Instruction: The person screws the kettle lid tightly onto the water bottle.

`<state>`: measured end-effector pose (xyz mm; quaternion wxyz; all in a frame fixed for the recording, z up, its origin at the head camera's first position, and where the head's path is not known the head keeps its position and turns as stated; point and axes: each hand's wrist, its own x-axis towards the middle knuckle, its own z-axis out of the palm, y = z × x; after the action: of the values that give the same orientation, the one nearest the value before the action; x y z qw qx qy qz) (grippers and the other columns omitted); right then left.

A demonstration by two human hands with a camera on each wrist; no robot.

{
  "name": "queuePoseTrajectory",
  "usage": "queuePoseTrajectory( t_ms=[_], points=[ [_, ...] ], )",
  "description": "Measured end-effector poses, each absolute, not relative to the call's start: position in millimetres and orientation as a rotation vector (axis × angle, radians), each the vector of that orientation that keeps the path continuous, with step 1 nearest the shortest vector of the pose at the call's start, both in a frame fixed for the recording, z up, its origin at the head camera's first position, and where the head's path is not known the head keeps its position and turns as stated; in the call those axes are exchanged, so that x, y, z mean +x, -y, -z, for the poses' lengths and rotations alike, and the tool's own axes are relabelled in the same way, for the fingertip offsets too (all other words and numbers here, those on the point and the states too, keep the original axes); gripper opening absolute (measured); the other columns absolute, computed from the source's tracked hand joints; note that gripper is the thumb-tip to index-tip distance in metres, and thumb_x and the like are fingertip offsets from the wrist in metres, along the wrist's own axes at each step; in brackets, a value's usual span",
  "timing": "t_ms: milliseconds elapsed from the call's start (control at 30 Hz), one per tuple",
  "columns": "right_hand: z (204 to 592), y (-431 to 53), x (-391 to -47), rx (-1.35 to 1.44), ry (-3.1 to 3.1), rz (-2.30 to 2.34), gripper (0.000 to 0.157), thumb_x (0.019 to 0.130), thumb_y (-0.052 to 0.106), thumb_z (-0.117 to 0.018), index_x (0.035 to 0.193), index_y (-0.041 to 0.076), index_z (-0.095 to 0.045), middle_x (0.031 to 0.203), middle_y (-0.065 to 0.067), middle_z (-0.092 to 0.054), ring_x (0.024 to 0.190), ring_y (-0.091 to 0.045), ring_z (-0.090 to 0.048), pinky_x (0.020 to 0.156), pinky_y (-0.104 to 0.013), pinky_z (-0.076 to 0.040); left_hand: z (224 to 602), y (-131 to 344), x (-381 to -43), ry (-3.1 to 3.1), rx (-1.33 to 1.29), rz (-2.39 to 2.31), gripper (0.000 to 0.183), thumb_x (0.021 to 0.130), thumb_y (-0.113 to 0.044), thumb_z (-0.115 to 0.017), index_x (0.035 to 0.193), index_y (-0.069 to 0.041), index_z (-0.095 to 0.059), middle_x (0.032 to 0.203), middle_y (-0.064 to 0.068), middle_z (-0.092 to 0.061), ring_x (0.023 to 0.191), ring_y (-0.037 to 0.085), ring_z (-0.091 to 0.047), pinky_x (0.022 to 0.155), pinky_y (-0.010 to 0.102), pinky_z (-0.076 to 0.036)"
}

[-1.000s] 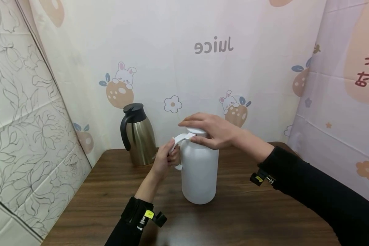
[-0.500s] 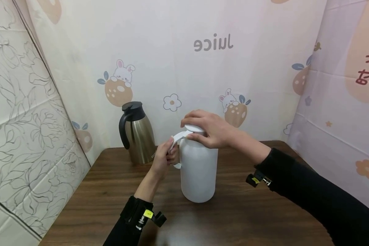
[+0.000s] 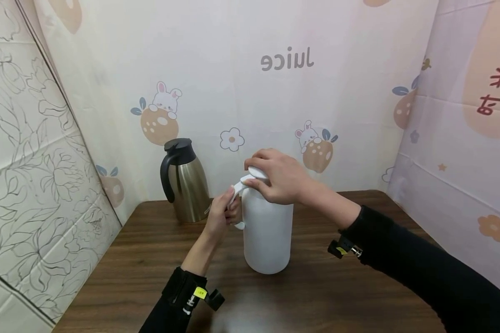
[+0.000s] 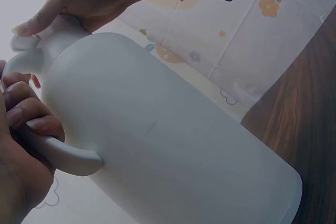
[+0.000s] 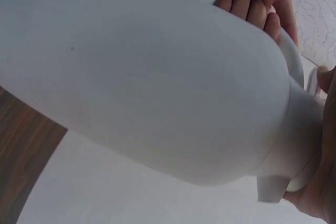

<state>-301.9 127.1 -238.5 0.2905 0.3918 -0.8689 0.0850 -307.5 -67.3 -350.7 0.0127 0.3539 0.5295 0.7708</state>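
Observation:
A white thermos jug (image 3: 267, 236) stands upright on the wooden table. My left hand (image 3: 221, 217) grips its handle (image 4: 73, 160), fingers curled round it and the thumb near the handle's top. Over the jug's top, my right hand (image 3: 279, 175) holds the white lid (image 3: 257, 172), fingers on the far side and thumb on the near side. Much of the lid is hidden under that hand. In the right wrist view, the jug's body (image 5: 157, 77) fills most of the picture, and a spout (image 5: 272, 188) juts out below the lid.
A gold-coloured metal thermos jug (image 3: 189, 189) with a black lid and handle stands at the back left of the table (image 3: 350, 277). Patterned cloth (image 3: 216, 55) hangs behind the table and along the right side.
My right hand's fingers have curled further down round the lid, and the hand has turned and shifted slightly left. My left hand keeps its grip on the handle.

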Motion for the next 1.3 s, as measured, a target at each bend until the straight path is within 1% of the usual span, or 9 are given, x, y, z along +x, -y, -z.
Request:
queuePoseTrajectory(
  t_ms=[233, 367, 533, 667, 833, 900, 1033, 1133, 1300],
  points=[
    [240, -119, -295, 0.891, 2.343, -0.237, 0.041, 0.092, 0.050, -0.059, 0.111, 0.015, -0.068, 0.111, -0.003, -0.065, 0.094, -0.019, -0.055, 0.069, -0.038, -0.052, 351, 66, -306, -1.658, 1.081, -2.429, 0.044, 0.108, -0.028, -0.031, 0.067, -0.014, -0.038, 0.051, -0.012, -0.031, 0.043, 0.004, -0.025, 0.042, 0.026, -0.014],
    [241, -114, -292, 0.811, 2.354, -0.224, 0.041, 0.091, 0.050, -0.060, 0.109, 0.015, -0.069, 0.109, -0.005, -0.065, 0.093, -0.021, -0.055, 0.067, -0.038, -0.051, 351, 65, -306, -1.677, 1.064, -2.437, 0.044, 0.108, -0.029, -0.032, 0.067, -0.014, -0.038, 0.051, -0.012, -0.031, 0.042, 0.004, -0.025, 0.041, 0.023, -0.016],
    [241, -108, -289, 0.715, 2.375, -0.212, 0.042, 0.090, 0.050, -0.060, 0.110, 0.014, -0.069, 0.106, -0.007, -0.065, 0.091, -0.022, -0.055, 0.064, -0.039, -0.051, 351, 65, -306, -1.682, 1.080, -2.435, 0.045, 0.108, -0.028, -0.032, 0.066, -0.013, -0.037, 0.051, -0.012, -0.031, 0.042, 0.005, -0.024, 0.040, 0.023, -0.016],
    [241, -107, -286, 0.692, 2.392, -0.200, 0.042, 0.090, 0.049, -0.060, 0.111, 0.013, -0.068, 0.105, -0.008, -0.065, 0.089, -0.022, -0.054, 0.064, -0.039, -0.050, 351, 66, -307, -1.681, 1.110, -2.424, 0.044, 0.108, -0.029, -0.032, 0.067, -0.012, -0.036, 0.051, -0.012, -0.031, 0.042, 0.005, -0.024, 0.040, 0.025, -0.015],
    [242, -109, -286, 0.712, 2.395, -0.205, 0.045, 0.092, 0.051, -0.057, 0.116, 0.014, -0.068, 0.112, -0.008, -0.065, 0.096, -0.023, -0.055, 0.069, -0.041, -0.052, 352, 67, -309, -1.695, 1.125, -2.393, 0.045, 0.108, -0.032, -0.032, 0.067, -0.014, -0.036, 0.051, -0.011, -0.031, 0.041, 0.005, -0.025, 0.040, 0.023, -0.018],
    [243, -110, -286, 0.720, 2.393, -0.216, 0.049, 0.092, 0.053, -0.057, 0.120, 0.013, -0.067, 0.116, -0.008, -0.064, 0.101, -0.024, -0.056, 0.072, -0.042, -0.053, 352, 68, -309, -1.688, 1.137, -2.384, 0.045, 0.108, -0.032, -0.031, 0.067, -0.013, -0.036, 0.051, -0.011, -0.030, 0.042, 0.006, -0.026, 0.040, 0.026, -0.016],
    [246, -113, -286, 0.725, 2.370, -0.241, 0.057, 0.092, 0.055, -0.057, 0.126, 0.011, -0.065, 0.123, -0.009, -0.063, 0.110, -0.024, -0.055, 0.077, -0.042, -0.055, 353, 68, -310, -1.663, 1.159, -2.372, 0.045, 0.108, -0.031, -0.030, 0.068, -0.013, -0.036, 0.051, -0.011, -0.030, 0.042, 0.006, -0.026, 0.042, 0.037, -0.010],
    [250, -115, -284, 0.726, 2.322, -0.282, 0.058, 0.091, 0.055, -0.059, 0.126, 0.009, -0.065, 0.123, -0.010, -0.063, 0.110, -0.024, -0.055, 0.079, -0.043, -0.056, 353, 68, -310, -1.659, 1.182, -2.360, 0.044, 0.109, -0.030, -0.029, 0.068, -0.013, -0.035, 0.051, -0.011, -0.030, 0.042, 0.006, -0.025, 0.042, 0.039, -0.009],
    [258, -117, -280, 0.740, 2.173, -0.356, 0.056, 0.089, 0.051, -0.066, 0.122, 0.006, -0.066, 0.119, -0.013, -0.064, 0.108, -0.026, -0.057, 0.082, -0.047, -0.056, 353, 67, -311, -1.654, 1.198, -2.361, 0.044, 0.109, -0.031, -0.030, 0.068, -0.013, -0.035, 0.051, -0.012, -0.030, 0.042, 0.006, -0.024, 0.041, 0.038, -0.008]
  ],
)
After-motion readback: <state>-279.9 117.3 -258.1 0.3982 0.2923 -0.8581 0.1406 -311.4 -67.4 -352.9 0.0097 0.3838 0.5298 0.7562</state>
